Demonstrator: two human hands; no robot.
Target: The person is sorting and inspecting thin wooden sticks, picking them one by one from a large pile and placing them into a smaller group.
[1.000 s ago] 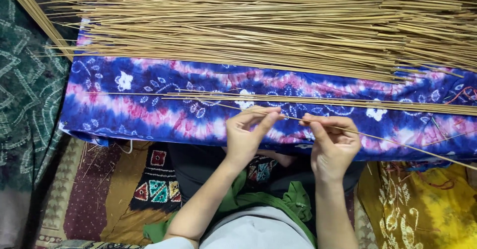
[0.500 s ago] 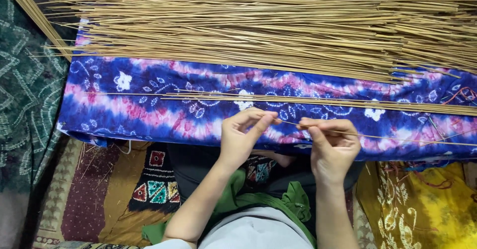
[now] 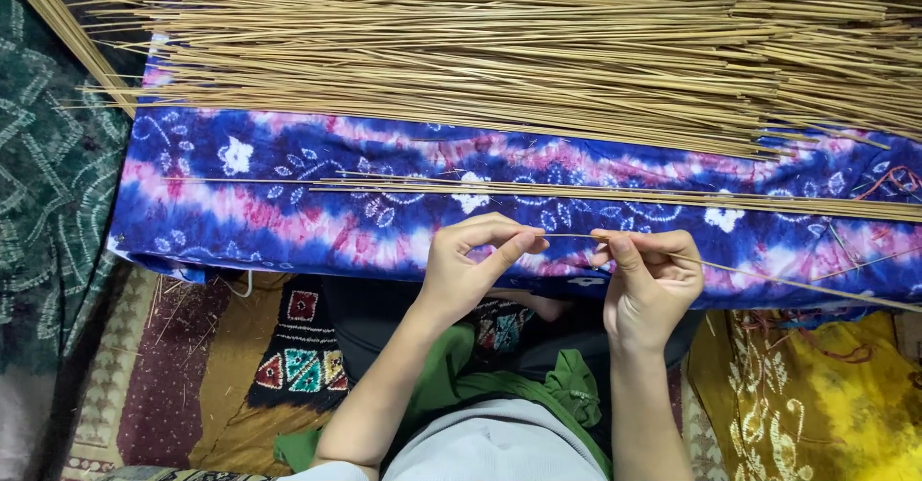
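Fingers of both hands, left hand (image 3: 471,275) and right hand (image 3: 648,284), pinch one thin stick (image 3: 768,277) above blue-pink patterned cloth (image 3: 288,203).

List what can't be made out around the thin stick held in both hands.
- Head view: thin stick runs off the right edge; its far end is cut off.
- Its near tip is hidden under the left hand fingertips.
- Right hand fingers cover their grip.
- Big stick pile is cropped above.

The single head-worn camera looked steeply down, close above the person's lap, facing twelve o'clock across the blue tie-dye cloth (image 3: 288,203) toward the stick pile (image 3: 538,49).
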